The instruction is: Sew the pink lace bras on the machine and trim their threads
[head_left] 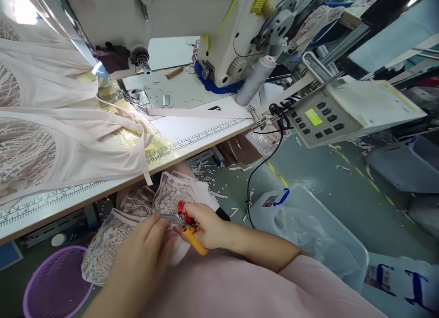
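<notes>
My right hand (206, 229) grips small scissors (192, 238) with one red and one yellow handle. Their blades point left, reaching my left hand (146, 245). The left fingers are pinched on a pale pink lace bra (113, 238), which lies across my lap. Its patterned cups spread out beneath and beyond both hands. Where exactly the blade tips meet the fabric is hidden by the left fingers. Other pale bras (85, 148) with lace cups lie on the table to the upper left, a strap end hanging over its front edge.
A white sewing machine (219, 52) stands on the table (192, 146), which has a printed ruler edge. A control panel (318, 119) juts out at right. On the floor are a clear plastic bin (308, 217) and a purple basket (56, 281). A black cable (252, 176) hangs down.
</notes>
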Available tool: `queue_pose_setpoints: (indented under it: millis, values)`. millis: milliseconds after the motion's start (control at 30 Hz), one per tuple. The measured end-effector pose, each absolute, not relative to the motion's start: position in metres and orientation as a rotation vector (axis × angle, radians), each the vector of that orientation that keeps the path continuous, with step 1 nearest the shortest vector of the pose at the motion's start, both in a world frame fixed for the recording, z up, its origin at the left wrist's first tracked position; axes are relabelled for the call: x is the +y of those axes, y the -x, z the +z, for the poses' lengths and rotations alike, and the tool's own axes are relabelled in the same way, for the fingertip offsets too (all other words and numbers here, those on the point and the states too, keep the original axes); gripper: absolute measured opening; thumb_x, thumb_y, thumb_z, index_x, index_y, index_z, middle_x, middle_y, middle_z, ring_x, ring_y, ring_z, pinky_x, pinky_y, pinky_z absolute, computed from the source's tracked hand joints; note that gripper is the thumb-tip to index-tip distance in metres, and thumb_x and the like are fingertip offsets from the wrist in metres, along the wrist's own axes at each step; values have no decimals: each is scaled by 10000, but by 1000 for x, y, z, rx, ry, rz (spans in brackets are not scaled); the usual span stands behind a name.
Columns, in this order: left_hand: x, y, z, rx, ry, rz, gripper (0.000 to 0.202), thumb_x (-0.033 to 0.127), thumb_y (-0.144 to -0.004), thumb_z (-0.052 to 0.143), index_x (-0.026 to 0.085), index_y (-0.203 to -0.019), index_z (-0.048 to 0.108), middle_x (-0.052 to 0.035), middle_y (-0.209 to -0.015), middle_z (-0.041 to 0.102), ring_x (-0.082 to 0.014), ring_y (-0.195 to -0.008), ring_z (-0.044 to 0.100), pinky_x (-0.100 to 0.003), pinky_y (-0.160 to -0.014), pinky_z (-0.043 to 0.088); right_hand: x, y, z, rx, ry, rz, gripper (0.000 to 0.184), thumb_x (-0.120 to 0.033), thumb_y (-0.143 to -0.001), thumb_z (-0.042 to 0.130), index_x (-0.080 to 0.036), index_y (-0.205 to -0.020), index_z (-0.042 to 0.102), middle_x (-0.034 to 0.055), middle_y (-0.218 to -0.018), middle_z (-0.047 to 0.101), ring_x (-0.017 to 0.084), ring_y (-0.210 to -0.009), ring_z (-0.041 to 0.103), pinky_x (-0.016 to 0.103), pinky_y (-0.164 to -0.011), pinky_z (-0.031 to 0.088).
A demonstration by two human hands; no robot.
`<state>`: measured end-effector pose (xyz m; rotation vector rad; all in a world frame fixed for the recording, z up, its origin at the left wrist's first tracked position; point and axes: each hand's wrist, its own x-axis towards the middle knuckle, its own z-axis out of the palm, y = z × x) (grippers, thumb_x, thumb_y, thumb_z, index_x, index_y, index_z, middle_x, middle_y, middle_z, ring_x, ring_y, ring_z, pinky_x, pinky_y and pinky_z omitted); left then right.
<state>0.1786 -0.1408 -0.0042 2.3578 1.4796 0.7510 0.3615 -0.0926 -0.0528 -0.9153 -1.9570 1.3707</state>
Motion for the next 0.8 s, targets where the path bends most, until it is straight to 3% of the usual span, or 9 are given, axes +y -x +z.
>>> queue_pose_setpoints:
  millis: [67, 200, 300, 400, 567, 800]
  values:
    - [-135, -182, -12, 1459, -2056, 621, 214, 297, -880, 474, 218, -735, 611, -6, -642, 639, -156, -555, 602, -243, -510, 459, -92, -363, -52, -1962, 919, 1381, 325, -327, -749, 558, -225, -674, 259, -55, -611, 360, 94, -546, 322, 205, -503, 314]
    - [-135, -179, -23, 1398, -1343, 576, 239, 420, -843, 521, 216, -782, 631, 9, -613, 603, -137, -515, 550, -223, -474, 432, -90, -371, -50, -1962, 934, 1442, 423, -528, -765, 575, -222, -675, 298, -52, -611, 388, 92, -538, 329, 203, -477, 298]
    - [-139, -180, -20, 1427, -1014, 641, 266, 464, -767, 606, 201, -741, 630, 22, -574, 565, -118, -498, 502, -201, -456, 401, -91, -375, -48, -1960, 958, 1447, 486, -589, -750, 586, -220, -658, 283, -48, -621, 404, 91, -551, 339, 202, -491, 308]
    - [-139, -186, -14, 1503, -849, 699, 271, 459, -698, 670, 192, -709, 629, 29, -571, 565, -99, -500, 480, -186, -469, 390, -91, -376, -47, -1968, 1014, 1447, 479, -543, -752, 616, -217, -641, 282, -41, -633, 430, 93, -574, 374, 200, -510, 330]
    - [-136, -194, -9, 1592, -745, 747, 305, 464, -616, 720, 189, -721, 636, 44, -536, 556, -84, -466, 430, -174, -421, 349, -93, -377, -48, -2096, 1055, 1392, 323, -318, -728, 688, -205, -655, 395, -23, -667, 523, 107, -615, 472, 204, -557, 395]
    - [-135, -196, -1, 1588, -716, 808, 288, 463, -623, 703, 195, -682, 615, 52, -531, 551, -71, -433, 428, -161, -397, 349, -95, -382, -39, -1841, 950, 1399, 206, -379, -799, 610, -189, -872, 576, 67, -908, 672, 171, -802, 632, 267, -726, 496]
